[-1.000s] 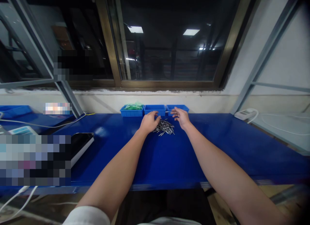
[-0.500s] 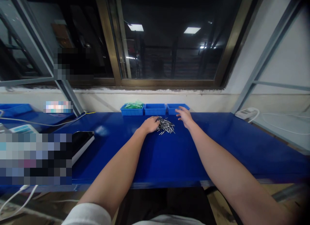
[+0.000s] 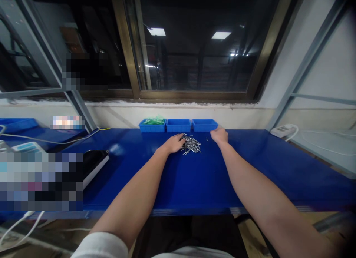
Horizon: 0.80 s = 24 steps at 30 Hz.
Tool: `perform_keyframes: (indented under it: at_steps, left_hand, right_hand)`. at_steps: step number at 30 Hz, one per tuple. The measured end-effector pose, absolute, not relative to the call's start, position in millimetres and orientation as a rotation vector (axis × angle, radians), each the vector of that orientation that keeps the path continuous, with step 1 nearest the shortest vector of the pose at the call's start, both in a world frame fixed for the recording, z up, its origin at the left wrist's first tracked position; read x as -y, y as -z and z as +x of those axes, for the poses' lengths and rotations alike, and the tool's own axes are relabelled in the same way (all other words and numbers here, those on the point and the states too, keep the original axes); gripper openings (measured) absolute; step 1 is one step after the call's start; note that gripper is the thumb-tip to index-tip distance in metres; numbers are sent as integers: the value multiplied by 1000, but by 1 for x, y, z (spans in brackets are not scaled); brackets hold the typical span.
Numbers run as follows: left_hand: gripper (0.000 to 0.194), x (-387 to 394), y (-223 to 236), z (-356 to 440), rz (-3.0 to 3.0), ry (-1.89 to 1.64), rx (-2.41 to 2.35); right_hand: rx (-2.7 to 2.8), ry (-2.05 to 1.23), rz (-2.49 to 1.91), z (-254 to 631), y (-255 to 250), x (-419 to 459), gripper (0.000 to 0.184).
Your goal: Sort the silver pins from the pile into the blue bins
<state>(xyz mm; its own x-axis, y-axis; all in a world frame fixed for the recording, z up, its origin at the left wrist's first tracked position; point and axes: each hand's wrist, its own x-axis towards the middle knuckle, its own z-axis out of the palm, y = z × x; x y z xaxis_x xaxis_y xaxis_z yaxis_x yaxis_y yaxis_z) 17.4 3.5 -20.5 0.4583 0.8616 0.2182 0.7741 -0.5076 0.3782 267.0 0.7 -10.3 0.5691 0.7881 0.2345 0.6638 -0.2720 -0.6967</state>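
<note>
Slim metal pins that look like blind rivets lie in a loose pile (image 3: 191, 145) on the blue table. My left hand (image 3: 174, 143) rests against the pile's left edge, fingers stretched out over the nearest pins. To the right of the pile, my right hand (image 3: 220, 135) is just above the table in front of the right-hand bin, with its fingers curled together. Whatever is between those fingers, if anything, is hidden. One single rivet (image 3: 207, 139) lies apart, between the pile and my right hand.
Three blue bins stand along the wall: the left bin (image 3: 152, 128) holds green plastic, beside a middle bin (image 3: 178, 125) and a right bin (image 3: 205, 125). A tablet-like device (image 3: 96, 161) lies at left. A white power strip (image 3: 283, 130) sits at the right back.
My right hand has moved slightly right and its spread fingers have curled together. A lone rivet now shows on the table to its left. My left hand has barely moved.
</note>
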Motion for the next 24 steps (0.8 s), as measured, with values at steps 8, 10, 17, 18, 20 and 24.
perform_keyframes:
  at_steps: [8, 10, 17, 18, 20, 24]
  left_hand:
    - [56, -4, 20, 19, 2508, -547, -1443]
    - [55, -3, 19, 19, 2521, -553, -1468]
    - [43, 7, 6, 23, 2700, -957, -1276]
    - [39, 9, 4, 24, 2727, -996, -1201]
    - [31, 12, 0, 26, 2757, -1034, -1085]
    - [20, 13, -4, 28, 2722, -1094, -1059]
  right_hand:
    - [1568, -198, -2125, 252, 14, -1, 24]
    - [1646, -190, -2105, 248, 14, -1, 18]
    - [2023, -361, -1424, 219, 7, 7, 18]
    - [2029, -381, -1360, 214, 4, 9, 18]
    - [2032, -435, -1266, 206, 1, 12, 19]
    - [1941, -582, -1150, 198, -2, 16, 20]
